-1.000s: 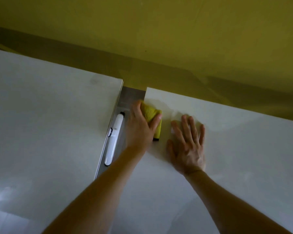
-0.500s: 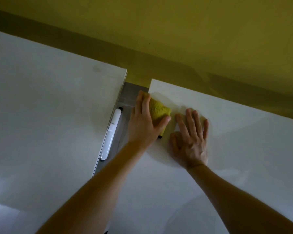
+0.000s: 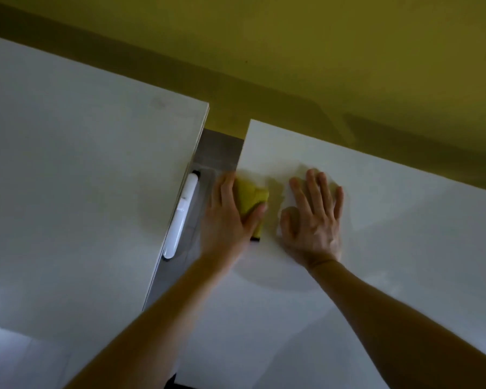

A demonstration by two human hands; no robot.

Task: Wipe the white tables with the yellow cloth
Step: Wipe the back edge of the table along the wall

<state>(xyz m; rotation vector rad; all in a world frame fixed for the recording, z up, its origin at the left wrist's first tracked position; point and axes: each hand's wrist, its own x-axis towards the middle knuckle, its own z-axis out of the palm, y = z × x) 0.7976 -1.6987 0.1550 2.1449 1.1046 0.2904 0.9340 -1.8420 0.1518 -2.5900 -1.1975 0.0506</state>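
Observation:
Two white tables stand side by side, the left table [image 3: 68, 192] and the right table [image 3: 390, 262], with a narrow gap between them. My left hand [image 3: 230, 220] grips the folded yellow cloth [image 3: 251, 196] against the left edge of the right table, thumb on top of the cloth and fingers over the edge. My right hand [image 3: 313, 220] lies flat on the right table just right of the cloth, fingers spread, holding nothing.
A long white handle-shaped object [image 3: 180, 217] sits in the gap along the left table's edge, above grey floor [image 3: 219, 150]. A yellow wall [image 3: 320, 51] runs behind both tables.
My left hand has slid the cloth along the right table's left edge, away from the far corner and toward me. My right hand has stayed flat in about the same place.

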